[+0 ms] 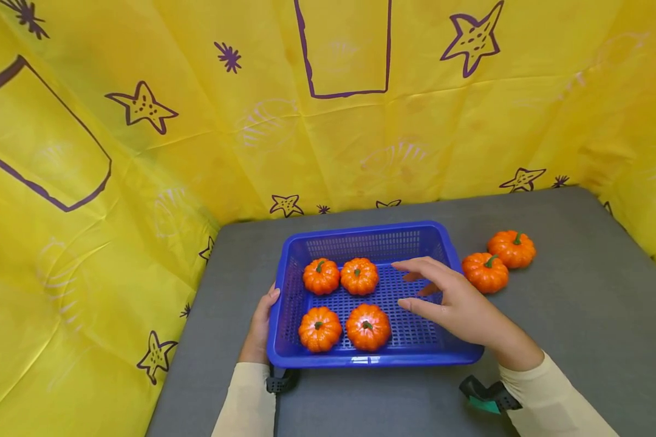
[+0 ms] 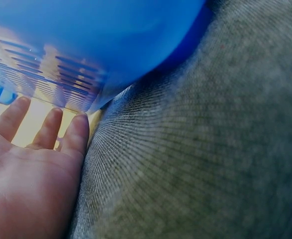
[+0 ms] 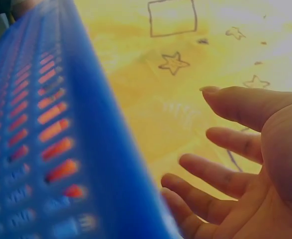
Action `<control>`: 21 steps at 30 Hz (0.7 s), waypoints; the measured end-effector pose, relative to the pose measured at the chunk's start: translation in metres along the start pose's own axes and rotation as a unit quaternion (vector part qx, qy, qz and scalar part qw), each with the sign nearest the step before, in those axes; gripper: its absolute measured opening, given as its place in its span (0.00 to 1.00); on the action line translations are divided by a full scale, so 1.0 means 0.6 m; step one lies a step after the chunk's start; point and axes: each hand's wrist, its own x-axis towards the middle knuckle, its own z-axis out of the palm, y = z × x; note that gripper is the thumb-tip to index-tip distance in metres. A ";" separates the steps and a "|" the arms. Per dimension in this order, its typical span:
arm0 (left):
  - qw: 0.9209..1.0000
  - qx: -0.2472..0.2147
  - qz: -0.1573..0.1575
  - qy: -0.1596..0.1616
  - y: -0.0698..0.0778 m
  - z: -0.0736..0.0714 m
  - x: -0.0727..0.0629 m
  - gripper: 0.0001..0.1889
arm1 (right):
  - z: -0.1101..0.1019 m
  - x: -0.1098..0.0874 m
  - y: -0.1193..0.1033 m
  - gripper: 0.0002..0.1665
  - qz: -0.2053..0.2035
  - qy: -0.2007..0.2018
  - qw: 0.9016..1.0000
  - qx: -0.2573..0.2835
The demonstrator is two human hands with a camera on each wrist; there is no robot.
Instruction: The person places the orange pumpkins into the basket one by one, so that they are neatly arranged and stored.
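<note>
A blue perforated plastic basket [image 1: 361,361] stands on the grey surface. Inside it, toward the left, sit several small orange pumpkins, such as the front one [image 1: 369,328] and a back one [image 1: 321,276]. My left hand [image 1: 259,325] rests against the basket's left side. In the left wrist view, its fairly straight fingers [image 2: 48,127] touch the outer wall. My right hand [image 1: 459,297] hovers above the basket's right part, fingers spread and slightly bent, thumb apart, nothing between them. The right wrist view also shows that hand [image 3: 235,174] holding nothing, beside the basket's wall.
Two more orange pumpkins, a nearer one [image 1: 485,273] and a farther one [image 1: 511,249], lie on the grey tabletop [image 1: 568,303] right of the basket. A yellow cloth [image 1: 361,152] with purple starfish drawings hangs behind and along the sides.
</note>
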 end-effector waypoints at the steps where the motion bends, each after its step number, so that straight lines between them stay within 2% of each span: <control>1: 1.000 0.001 -0.001 0.002 0.000 0.000 0.000 0.35 | -0.004 0.000 0.001 0.33 0.001 0.004 1.000 0.000; 15: 1.000 0.009 0.006 0.001 -0.003 -0.003 0.002 0.36 | -0.062 -0.011 0.011 0.37 0.021 0.082 0.996 -0.016; 21: 1.000 0.009 0.008 -0.005 -0.003 -0.003 0.002 0.36 | -0.084 -0.018 0.017 0.34 0.064 0.109 0.992 -0.031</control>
